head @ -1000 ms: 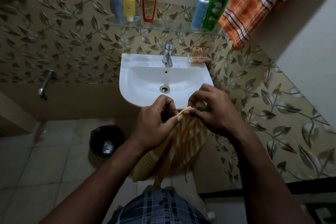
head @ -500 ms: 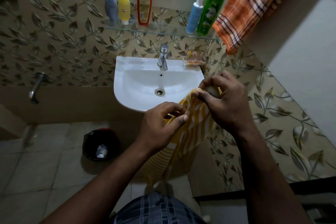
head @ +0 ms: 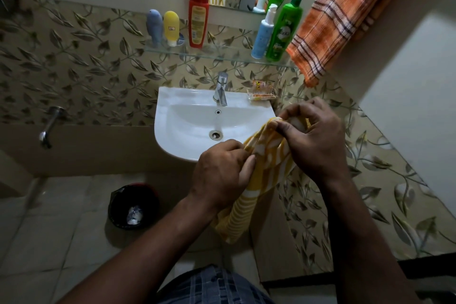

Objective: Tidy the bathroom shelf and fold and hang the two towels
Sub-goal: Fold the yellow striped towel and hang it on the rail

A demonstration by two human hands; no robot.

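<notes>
Two hands pinch the yellow striped towel [head: 265,170] at centre frame: left hand [head: 219,177] lower, right hand [head: 313,140] higher, over the sink's [head: 172,126] front edge.

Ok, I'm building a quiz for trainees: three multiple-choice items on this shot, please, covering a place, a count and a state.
1. Where does the orange towel hang?
A. Right of the glass shelf. B. Inside a cupboard. C. On a door hook.
2. How many containers stand on the shelf?
A. Three. B. Five. C. Seven.
3. The yellow striped towel is:
A. hung on a rail. B. in a basket. C. held in both hands.

Answers:
1 A, it hangs beside the shelf's right end.
2 B, grey tube, yellow tube, red bottle, blue pump bottle, green pump bottle.
3 C, the left hand and right hand pinch it.
</notes>
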